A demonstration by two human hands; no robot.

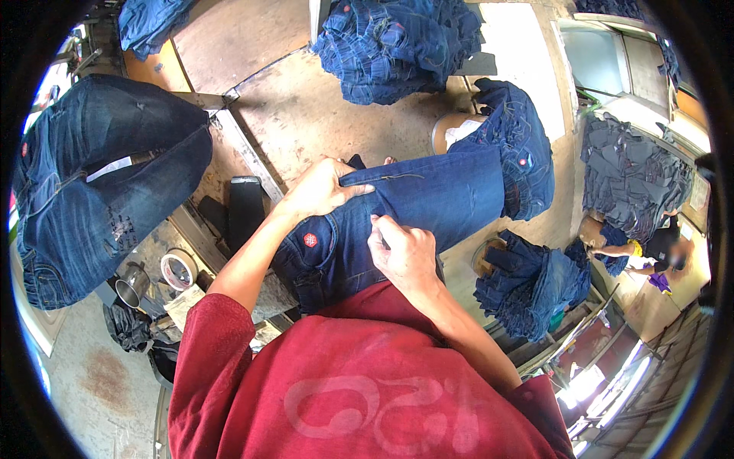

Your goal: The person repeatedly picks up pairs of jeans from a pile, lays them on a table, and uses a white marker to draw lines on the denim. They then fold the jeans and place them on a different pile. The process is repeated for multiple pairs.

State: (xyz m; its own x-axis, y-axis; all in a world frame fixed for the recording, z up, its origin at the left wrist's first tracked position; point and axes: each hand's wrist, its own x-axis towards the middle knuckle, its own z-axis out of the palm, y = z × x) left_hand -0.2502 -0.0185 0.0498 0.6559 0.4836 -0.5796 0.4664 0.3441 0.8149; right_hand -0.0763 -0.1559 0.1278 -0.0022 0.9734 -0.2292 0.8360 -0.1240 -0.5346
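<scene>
A pair of dark blue jeans [466,183] lies across in front of me, its legs stretching off to the right and a round red patch near the waist end. My left hand [325,187] grips the far edge of the denim, thumb on top and the other fingers partly hidden. Close to the near side, my right hand [407,251] is closed, its knuckles over the jeans. Something small and dark shows at its curled fingers, too little to name. Beyond the legs, more bunched denim [527,145] hangs over a round brown container [451,130].
Left, another pair of jeans [92,191] is draped, above a tape roll [179,269] and a metal mug [133,284]. Denim heaps lie ahead [397,50] and at right [527,283]. Farther right, a grey garment pile [634,176] stands near another person [661,245].
</scene>
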